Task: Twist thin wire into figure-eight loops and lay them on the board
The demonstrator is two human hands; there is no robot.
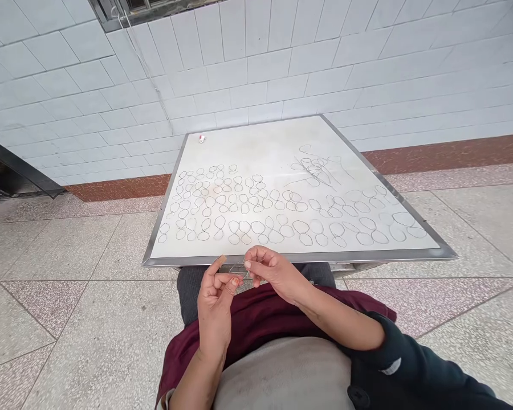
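A thin looped wire [232, 266] hangs between my two hands, just in front of the table's near edge. My left hand [217, 304] pinches it between thumb and index finger, with another finger raised. My right hand [270, 270] holds the same wire, thumb pressed against bent fingers. Part of the loop is hidden behind the fingers. Beyond my hands, rows of thin wire loops [219, 228] lie on the white tabletop [248, 145], many in figure-eight shapes. A loose tangle of wire [314, 168] lies at the right rear of the table.
A metal rim [325, 257] edges the table. Near its far left corner lies a small white-and-red object [202, 139]. Behind stands a white tiled wall [256, 85] with a cord [147, 71] hanging down. My lap and maroon cloth [256, 313] are below my hands.
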